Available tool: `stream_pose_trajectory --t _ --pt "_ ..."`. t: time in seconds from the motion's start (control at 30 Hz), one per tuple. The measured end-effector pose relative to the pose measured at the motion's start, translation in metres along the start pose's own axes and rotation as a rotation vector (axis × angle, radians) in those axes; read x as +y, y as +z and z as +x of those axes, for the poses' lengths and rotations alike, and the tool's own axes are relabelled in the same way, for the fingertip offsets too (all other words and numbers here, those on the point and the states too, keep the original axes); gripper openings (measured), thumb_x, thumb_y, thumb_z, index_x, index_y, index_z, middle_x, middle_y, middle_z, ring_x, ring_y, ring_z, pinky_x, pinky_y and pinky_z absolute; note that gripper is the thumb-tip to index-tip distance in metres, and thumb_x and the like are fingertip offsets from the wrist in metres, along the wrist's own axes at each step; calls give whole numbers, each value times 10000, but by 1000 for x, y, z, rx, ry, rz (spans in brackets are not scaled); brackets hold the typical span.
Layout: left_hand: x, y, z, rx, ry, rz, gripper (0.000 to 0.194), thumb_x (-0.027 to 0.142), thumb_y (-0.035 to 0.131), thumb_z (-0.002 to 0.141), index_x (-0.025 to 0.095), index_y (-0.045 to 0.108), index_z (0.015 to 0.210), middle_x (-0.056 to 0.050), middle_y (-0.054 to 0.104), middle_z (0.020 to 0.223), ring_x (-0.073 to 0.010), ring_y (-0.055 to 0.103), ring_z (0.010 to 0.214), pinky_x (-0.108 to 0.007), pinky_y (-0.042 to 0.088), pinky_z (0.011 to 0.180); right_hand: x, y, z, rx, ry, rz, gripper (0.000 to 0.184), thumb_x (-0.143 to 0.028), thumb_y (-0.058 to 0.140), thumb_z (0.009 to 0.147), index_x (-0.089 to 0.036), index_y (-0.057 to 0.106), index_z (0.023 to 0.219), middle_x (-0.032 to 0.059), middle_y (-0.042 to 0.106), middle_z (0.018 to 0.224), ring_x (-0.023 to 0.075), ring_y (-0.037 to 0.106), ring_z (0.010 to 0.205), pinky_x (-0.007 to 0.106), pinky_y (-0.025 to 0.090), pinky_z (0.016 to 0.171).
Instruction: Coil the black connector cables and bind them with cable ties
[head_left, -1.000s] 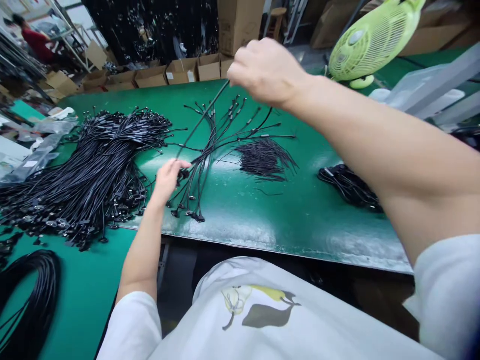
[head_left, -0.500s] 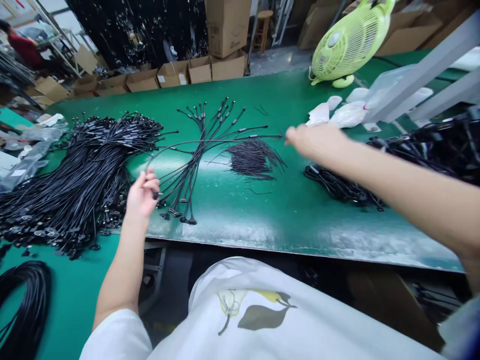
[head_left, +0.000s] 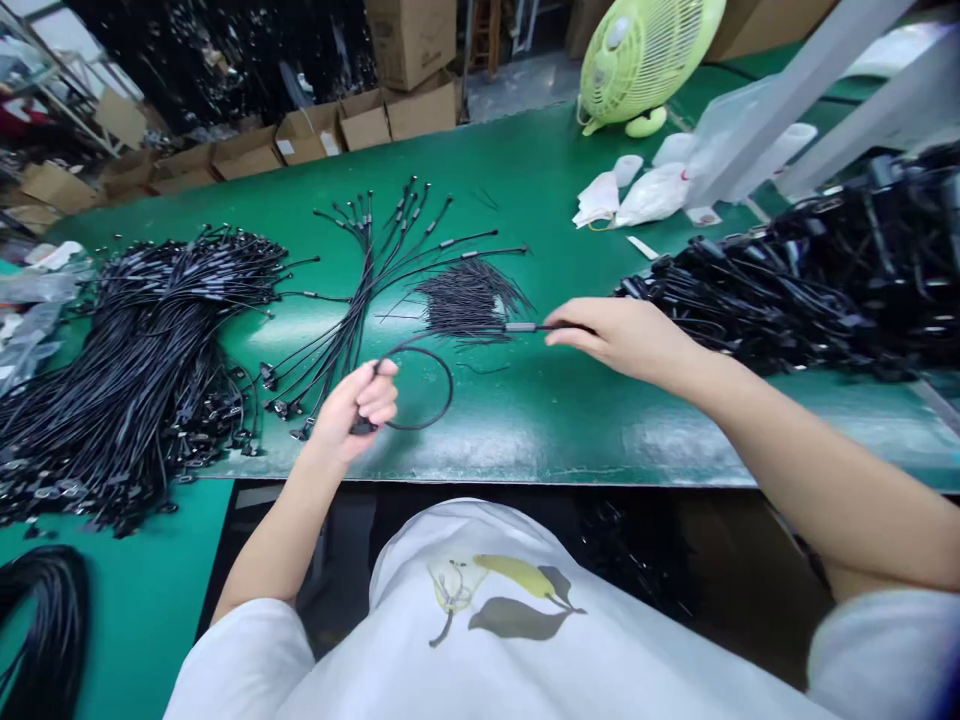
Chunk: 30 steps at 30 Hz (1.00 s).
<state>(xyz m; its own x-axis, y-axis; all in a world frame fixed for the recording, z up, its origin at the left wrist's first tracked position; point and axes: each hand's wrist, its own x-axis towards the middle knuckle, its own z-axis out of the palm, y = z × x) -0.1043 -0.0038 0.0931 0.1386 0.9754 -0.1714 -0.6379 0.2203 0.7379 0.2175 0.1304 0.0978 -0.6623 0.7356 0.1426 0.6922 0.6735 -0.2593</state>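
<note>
A black cable (head_left: 442,409) with a grey sleeve near one end is stretched between my two hands. My left hand (head_left: 358,408) is closed around its connector end, where the cable bends into a loop. My right hand (head_left: 619,336) pinches the far end, just beyond the grey sleeve. Behind the held cable lies a pile of short black ties (head_left: 461,298). Several loose cables (head_left: 360,290) are fanned out and crossed on the green table (head_left: 540,420), beyond my left hand.
A thick heap of black cables (head_left: 150,350) covers the left side, and another cable heap (head_left: 825,270) lies at the right. A green fan (head_left: 645,60), white plastic bags (head_left: 652,195) and a grey metal post (head_left: 795,100) stand behind. Cardboard boxes (head_left: 307,135) line the far edge.
My right hand has come down and nearer with its cable end; my left hand has shifted right. The cable, earlier a long arc, now curls in a loop beside my left hand. The view has shifted.
</note>
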Motion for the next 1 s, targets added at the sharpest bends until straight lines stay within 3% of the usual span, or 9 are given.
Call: stream_pose_trajectory --t 0.1,0.2,0.3,0.4,0.53,0.6,0.73,0.83,1.0 --pt "9 -4 3 155 176 -97 207 225 482 965 117 650 1023 71 363 564 -31 358 466 -111 387 494 -5 24 -22 57 -24 2 367 -357 357 997 -145 646 1074 119 696 1027 223 641 919 311 450 764" --pt "-7 -1 12 176 280 232 234 316 564 928 140 659 1051 45 499 630 -55 485 558 -179 476 641 -43 37 -38 -91 -114 -140 322 -325 387 979 -155 660 952 107 690 850 216 636 721 301 377 585" --pt "-38 9 17 30 261 692 322 445 586 890 154 682 989 -62 666 921 -160 622 878 -283 495 824 -82 31 -38 -332 -353 16 268 -274 445 953 -175 631 787 37 656 714 158 579 586 264 308 533" --pt "-61 21 11 -186 165 886 355 480 525 913 162 671 971 -89 685 980 -203 612 972 -326 462 886 -92 18 -20 -225 -374 333 291 -290 443 954 -182 614 745 9 631 699 127 556 610 243 327 571" --pt "-67 29 8 -138 156 528 330 476 523 920 156 606 921 33 510 574 -90 471 525 -229 409 574 -81 31 5 242 -42 695 268 -444 574 879 -183 616 835 18 613 776 142 549 722 254 383 661" --pt "-67 31 13 -28 195 317 305 467 587 887 164 585 860 65 417 536 -63 360 457 -198 327 487 -84 52 11 327 76 974 391 -558 640 803 -185 601 917 28 612 835 156 557 796 267 416 708" --pt "-76 33 25 79 30 131 360 507 572 880 155 584 804 -6 550 684 -107 529 610 -234 437 596 -108 89 12 240 333 1524 477 -651 524 848 -183 524 757 -42 446 604 86 410 523 227 343 513" --pt "-86 33 27 121 -78 -39 428 509 449 941 158 537 713 1 514 661 -113 532 636 -298 486 740 -119 92 11 290 378 1682 452 -602 601 830 -178 499 715 -62 382 598 59 332 494 208 299 471" --pt "-89 34 13 127 -3 -127 249 417 571 909 173 561 859 56 400 618 -85 461 584 -262 454 735 -113 71 10 -91 304 2085 413 -502 719 778 -179 468 724 -55 392 649 71 422 585 212 452 585"
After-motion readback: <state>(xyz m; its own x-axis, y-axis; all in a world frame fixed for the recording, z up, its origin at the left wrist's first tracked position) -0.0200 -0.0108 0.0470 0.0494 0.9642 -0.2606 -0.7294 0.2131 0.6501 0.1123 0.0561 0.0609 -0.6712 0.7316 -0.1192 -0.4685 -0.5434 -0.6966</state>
